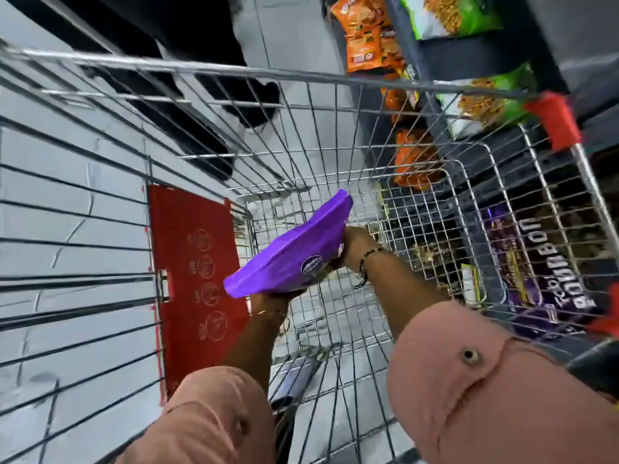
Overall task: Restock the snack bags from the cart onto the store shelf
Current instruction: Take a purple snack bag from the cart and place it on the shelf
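Note:
A flat purple snack bag (294,249) is held tilted over the inside of the wire cart (301,75). My left hand (268,301) grips its near lower corner from below. My right hand (356,244) grips its right edge, the fingers hidden behind the bag. Both arms wear pink sleeves. The store shelf (445,135) stands beyond the cart at the upper right, carrying orange bags (363,51) and green bags (452,15). Purple bags (536,262) show low on the shelf through the cart's right wall.
The cart's red child-seat flap (194,279) lies against the left wall. A red corner cap (556,118) sits on the cart rim at the right. A person's dark legs and shoes (258,105) stand on the grey floor beyond the cart.

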Available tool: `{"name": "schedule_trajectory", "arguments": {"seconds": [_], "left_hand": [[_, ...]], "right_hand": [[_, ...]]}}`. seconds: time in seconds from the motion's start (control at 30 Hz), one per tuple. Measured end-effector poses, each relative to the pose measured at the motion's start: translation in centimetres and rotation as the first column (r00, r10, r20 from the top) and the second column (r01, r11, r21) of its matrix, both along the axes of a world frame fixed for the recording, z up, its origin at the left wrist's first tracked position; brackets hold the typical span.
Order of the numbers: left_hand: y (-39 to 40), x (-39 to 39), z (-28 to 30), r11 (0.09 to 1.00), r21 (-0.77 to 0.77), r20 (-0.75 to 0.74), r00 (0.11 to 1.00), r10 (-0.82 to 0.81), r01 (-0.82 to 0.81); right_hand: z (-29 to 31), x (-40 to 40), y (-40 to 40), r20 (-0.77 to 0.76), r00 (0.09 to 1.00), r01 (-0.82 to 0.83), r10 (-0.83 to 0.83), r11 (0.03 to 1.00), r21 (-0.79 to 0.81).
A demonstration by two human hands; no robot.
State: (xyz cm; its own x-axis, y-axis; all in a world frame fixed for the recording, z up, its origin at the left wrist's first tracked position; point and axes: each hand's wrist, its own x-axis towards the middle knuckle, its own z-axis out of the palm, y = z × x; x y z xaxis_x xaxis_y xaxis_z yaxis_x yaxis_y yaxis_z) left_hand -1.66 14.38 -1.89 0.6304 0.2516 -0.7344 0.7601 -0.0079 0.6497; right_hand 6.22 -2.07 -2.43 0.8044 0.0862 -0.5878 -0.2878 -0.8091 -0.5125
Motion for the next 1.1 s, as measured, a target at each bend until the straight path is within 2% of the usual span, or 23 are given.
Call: {"name": "schedule_trajectory", "arguments": {"seconds": [0.1, 0.27, 0.37, 0.47, 0.53, 0.6, 0.67, 0.73, 0.83, 0.9, 1.0, 1.1], "left_hand": [[0.1, 0.7, 1.5, 0.994, 0.049, 0.036, 0.994, -0.103, 0.101], [-2.2, 1.9, 6.7, 0.975, -0.04, 0.184, 0.96, -0.21, 0.22], [-4.5, 3.4, 12.6, 0.941, -0.122, 0.306, 0.914, -0.267, 0.316], [-6.5, 4.5, 19.8, 0.91, -0.23, 0.407, 0.884, -0.232, 0.345], [-7.8, 4.8, 25.5, 0.884, -0.261, 0.518, 0.829, -0.211, 0.388], [-9.3, 4.5, 31.7, 0.869, -0.204, 0.641, 0.732, -0.229, 0.45], [-10.8, 4.0, 37.8, 0.833, -0.108, 0.75, 0.594, -0.29, 0.543], [-12.6, 3.1, 43.4, 0.783, -0.049, 0.829, 0.463, -0.315, 0.62], [-15.4, 1.9, 51.3, 0.789, 0.036, 0.893, 0.335, -0.301, 0.613], [-18.0, 0.6, 56.0, 0.769, 0.075, 0.924, 0.245, -0.292, 0.635], [-22.7, -1.8, 61.1, 0.675, 0.045, 0.966, 0.141, -0.218, 0.736], [-28.0, -5.2, 64.1, 0.606, 0.064, 0.985, 0.049, -0.168, 0.793]], "right_hand": [[2.0, -0.4, -1.4, -0.042, 0.996, 0.082, -0.078, 0.991, 0.105], [8.2, -2.1, -6.1, -0.012, 0.975, 0.219, -0.223, 0.941, 0.257], [14.1, -3.2, -8.8, 0.093, 0.942, 0.276, -0.324, 0.9, 0.338], [21.4, -4.6, -11.2, 0.248, 0.893, 0.268, -0.376, 0.886, 0.378], [26.9, -5.7, -12.6, 0.361, 0.835, 0.281, -0.415, 0.886, 0.369], [32.9, -7.1, -14.0, 0.475, 0.739, 0.316, -0.478, 0.868, 0.383], [39.0, -8.8, -15.1, 0.586, 0.618, 0.308, -0.523, 0.848, 0.431], [45.4, -11.2, -16.2, 0.705, 0.502, 0.317, -0.501, 0.865, 0.39], [54.1, -15.0, -18.0, 0.856, 0.287, 0.372, -0.43, 0.873, 0.315], [58.7, -18.0, -19.4, 0.914, 0.149, 0.451, -0.377, 0.849, 0.277], [63.3, -22.3, -22.0, 0.96, -0.038, 0.534, -0.277, 0.806, 0.254], [65.6, -26.7, -25.2, 0.955, -0.098, 0.608, -0.278, 0.743, 0.279]]}}
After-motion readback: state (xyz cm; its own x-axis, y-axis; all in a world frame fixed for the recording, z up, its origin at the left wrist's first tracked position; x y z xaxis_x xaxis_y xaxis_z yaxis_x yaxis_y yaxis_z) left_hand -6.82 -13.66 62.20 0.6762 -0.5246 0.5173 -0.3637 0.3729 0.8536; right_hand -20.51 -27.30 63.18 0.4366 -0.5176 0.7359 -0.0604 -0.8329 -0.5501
